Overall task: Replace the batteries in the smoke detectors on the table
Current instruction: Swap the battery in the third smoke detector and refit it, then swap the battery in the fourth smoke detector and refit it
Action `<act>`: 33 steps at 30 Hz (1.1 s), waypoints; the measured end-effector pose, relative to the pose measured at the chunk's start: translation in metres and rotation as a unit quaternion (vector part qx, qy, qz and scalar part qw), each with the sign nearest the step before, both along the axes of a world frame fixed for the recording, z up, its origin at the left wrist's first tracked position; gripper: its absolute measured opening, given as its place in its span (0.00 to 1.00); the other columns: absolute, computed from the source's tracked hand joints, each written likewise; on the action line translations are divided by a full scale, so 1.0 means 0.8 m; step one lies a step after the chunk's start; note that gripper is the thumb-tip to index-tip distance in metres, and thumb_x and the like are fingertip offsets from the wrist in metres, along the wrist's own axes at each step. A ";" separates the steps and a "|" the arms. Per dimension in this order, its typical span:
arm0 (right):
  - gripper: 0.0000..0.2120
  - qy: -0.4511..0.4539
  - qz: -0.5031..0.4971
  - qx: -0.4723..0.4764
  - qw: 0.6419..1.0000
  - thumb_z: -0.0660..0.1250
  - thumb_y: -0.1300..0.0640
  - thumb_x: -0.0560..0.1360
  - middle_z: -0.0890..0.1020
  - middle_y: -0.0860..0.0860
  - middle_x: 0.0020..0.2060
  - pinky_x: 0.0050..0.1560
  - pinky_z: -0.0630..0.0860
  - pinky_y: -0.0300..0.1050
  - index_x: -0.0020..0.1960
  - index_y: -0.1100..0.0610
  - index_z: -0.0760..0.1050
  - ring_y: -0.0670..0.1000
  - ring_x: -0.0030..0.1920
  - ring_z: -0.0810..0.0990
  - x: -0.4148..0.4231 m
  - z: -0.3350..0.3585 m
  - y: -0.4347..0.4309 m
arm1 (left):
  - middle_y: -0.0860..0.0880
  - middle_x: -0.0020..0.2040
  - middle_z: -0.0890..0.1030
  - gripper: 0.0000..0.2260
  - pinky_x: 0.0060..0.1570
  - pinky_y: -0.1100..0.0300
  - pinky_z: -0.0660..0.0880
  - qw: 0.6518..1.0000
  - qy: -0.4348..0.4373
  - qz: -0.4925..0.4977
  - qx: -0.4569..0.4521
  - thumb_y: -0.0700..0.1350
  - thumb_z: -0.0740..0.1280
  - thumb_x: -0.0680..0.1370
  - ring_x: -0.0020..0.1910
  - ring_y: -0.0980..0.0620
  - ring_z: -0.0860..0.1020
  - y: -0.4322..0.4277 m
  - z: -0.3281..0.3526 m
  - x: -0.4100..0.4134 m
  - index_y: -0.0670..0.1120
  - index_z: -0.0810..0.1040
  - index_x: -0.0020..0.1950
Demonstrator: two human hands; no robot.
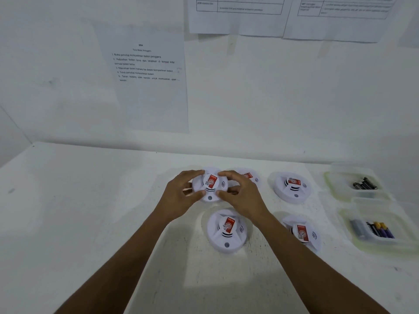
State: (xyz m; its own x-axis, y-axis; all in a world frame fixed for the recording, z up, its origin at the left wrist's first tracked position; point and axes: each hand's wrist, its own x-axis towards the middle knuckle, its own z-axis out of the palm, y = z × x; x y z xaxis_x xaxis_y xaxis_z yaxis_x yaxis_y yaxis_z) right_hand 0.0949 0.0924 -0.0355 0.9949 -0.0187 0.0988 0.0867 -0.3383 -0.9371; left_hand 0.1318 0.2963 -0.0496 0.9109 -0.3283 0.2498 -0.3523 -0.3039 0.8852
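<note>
Several round white smoke detectors with red labels lie on the white table (pixel 79 211). My left hand (pixel 181 196) and my right hand (pixel 240 196) grip one detector (pixel 210 185) from either side, fingers curled round its rim. Behind my right hand another detector (pixel 249 176) is partly hidden. A third detector (pixel 291 186) sits at the back right. A fourth detector (pixel 226 231) lies between my forearms. My right forearm partly covers the detector (pixel 305 233) at the front right.
Two clear plastic trays stand at the right edge: the far tray (pixel 335 184) holds dark batteries (pixel 365 184), the near tray (pixel 353 243) holds black, yellow and purple batteries (pixel 376 230). Printed instruction sheets (pixel 145 69) hang on the white wall behind the table.
</note>
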 end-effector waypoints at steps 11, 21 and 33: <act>0.17 -0.001 -0.036 -0.173 0.984 0.70 0.58 0.75 0.84 0.51 0.56 0.57 0.77 0.43 0.63 0.54 0.78 0.48 0.51 0.81 0.055 -0.015 0.040 | 0.51 0.67 0.77 0.27 0.70 0.40 0.64 0.989 0.047 0.041 0.131 0.64 0.62 0.72 0.66 0.50 0.74 0.012 -0.021 0.045 0.55 0.74 0.68; 0.13 -0.090 -0.133 -0.172 0.972 0.68 0.63 0.75 0.82 0.50 0.54 0.49 0.76 0.36 0.58 0.54 0.79 0.46 0.47 0.78 0.037 0.000 -0.011 | 0.49 0.67 0.74 0.26 0.70 0.54 0.64 0.989 -0.033 0.085 0.116 0.56 0.69 0.73 0.66 0.52 0.70 -0.014 -0.001 0.049 0.45 0.74 0.68; 0.12 0.013 -0.104 -0.200 0.974 0.64 0.62 0.78 0.83 0.54 0.52 0.53 0.80 0.51 0.61 0.57 0.76 0.53 0.49 0.83 0.009 -0.012 -0.102 | 0.46 0.69 0.74 0.30 0.76 0.48 0.48 0.918 -0.086 -0.080 0.379 0.53 0.72 0.74 0.70 0.46 0.69 -0.143 0.008 0.056 0.46 0.67 0.72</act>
State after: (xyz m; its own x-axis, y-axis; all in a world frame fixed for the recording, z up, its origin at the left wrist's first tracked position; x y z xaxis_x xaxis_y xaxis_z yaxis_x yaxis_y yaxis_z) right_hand 0.1017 0.0106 -0.0448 0.9762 -0.1846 0.1136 -0.0448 -0.6845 -0.7276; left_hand 0.1769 0.1819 -0.0431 0.8044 -0.5934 0.0299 -0.5606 -0.7414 0.3688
